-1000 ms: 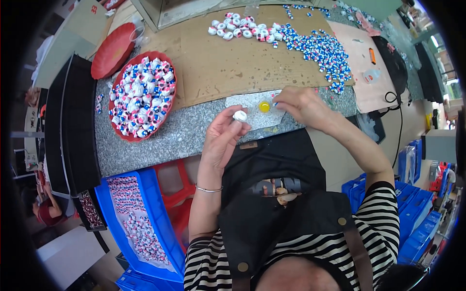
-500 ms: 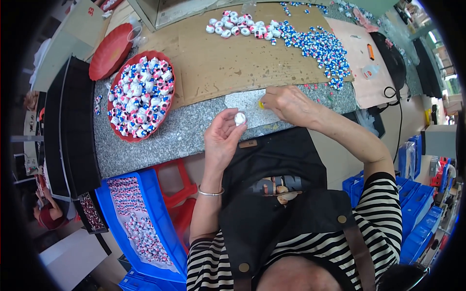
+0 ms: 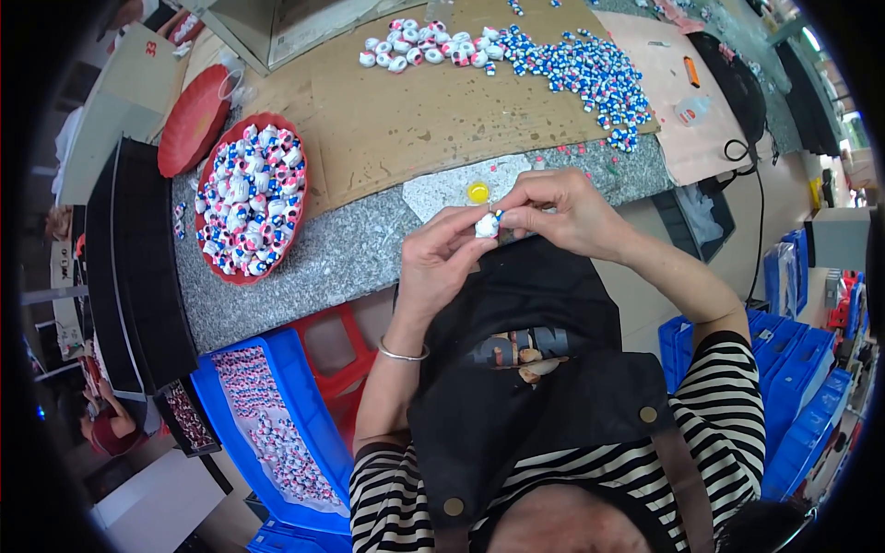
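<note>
My left hand [image 3: 437, 263] is closed, pinching a small white figurine head [image 3: 487, 227] between thumb and fingertips. My right hand [image 3: 564, 214] meets it from the right, its thumb and finger pinched on a tiny blue-and-white piece [image 3: 499, 216] that touches the white one. The fingertips partly hide where the two pieces join. Just beyond my hands, a little round dish of yellow stuff [image 3: 478, 193] rests on a white speckled sheet [image 3: 419, 195] at the bench's near edge.
A red scalloped bowl [image 3: 300, 204] heaped with finished-looking figurines stands left; another red tray [image 3: 171, 157] lies behind it. On the cardboard [image 3: 369, 138] are white heads [image 3: 406, 44] and many blue-and-white pieces [image 3: 590, 78]. A blue crate [image 3: 318, 405] sits below left. An orange cutter [image 3: 691, 71] lies right.
My right hand has come back from the yellow dish to my left hand, bringing the tiny blue-and-white piece against the white head. The dish is now uncovered.
</note>
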